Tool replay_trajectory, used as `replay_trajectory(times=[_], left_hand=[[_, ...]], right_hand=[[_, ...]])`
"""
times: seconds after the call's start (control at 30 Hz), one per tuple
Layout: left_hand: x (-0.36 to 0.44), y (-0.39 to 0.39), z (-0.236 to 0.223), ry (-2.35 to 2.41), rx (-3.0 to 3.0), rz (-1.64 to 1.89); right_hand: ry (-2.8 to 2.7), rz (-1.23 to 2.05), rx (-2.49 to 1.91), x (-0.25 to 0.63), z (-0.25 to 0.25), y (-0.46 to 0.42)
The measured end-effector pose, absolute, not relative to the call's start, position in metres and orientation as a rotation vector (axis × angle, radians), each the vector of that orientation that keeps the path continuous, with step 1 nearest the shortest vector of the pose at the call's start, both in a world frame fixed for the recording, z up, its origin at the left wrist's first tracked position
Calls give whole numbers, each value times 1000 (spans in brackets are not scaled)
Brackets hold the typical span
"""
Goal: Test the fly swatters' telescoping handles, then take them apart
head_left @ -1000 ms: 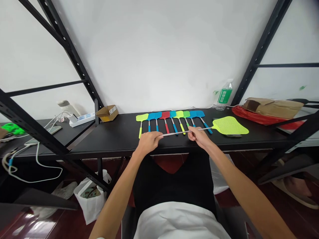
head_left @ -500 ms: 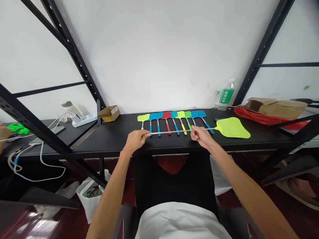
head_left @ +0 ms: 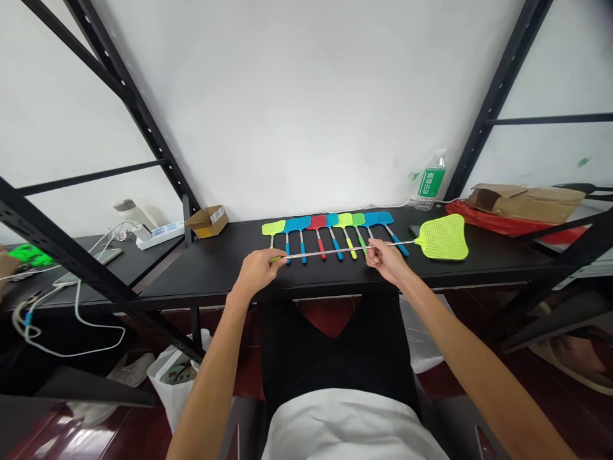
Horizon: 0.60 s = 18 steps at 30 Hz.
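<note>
Here the left hand (head_left: 256, 271) and right hand (head_left: 385, 259), both closed on the swatter (head_left: 443, 236) rod, have drawn it longer than before; it hangs above the table (head_left: 215, 268), over the swatter row (head_left: 330, 223).

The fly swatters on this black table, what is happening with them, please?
A person holds one long yellow-green fly swatter level above the black table. The left hand grips the handle end, and the right hand pinches the thin metal rod nearer the head, which points to the right. Behind it, a row of short swatters in yellow-green, blue and red lies side by side on the table. A water bottle stands at the back.
</note>
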State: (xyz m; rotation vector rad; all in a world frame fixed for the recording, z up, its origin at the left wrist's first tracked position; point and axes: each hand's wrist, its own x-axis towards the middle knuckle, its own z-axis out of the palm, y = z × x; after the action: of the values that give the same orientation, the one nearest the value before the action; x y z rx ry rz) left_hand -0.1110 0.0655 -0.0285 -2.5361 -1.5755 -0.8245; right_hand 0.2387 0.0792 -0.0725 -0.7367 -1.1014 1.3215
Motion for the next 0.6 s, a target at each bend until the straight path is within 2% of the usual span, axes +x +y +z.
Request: replay_trajectory(times=[0.43,0.5,0.6], left_hand=[[-102,61,-19,-1534,-2513,-802],[-97,56,-15,-1425,-2450,-905],[-85,45,-12,-1317,-2303,-1241]], right_hand=[[-1087,1357,-719,237,-70,77],[-1061,1380,-715,237,-68,77],[-1037,1386,-703,238,-65,76]])
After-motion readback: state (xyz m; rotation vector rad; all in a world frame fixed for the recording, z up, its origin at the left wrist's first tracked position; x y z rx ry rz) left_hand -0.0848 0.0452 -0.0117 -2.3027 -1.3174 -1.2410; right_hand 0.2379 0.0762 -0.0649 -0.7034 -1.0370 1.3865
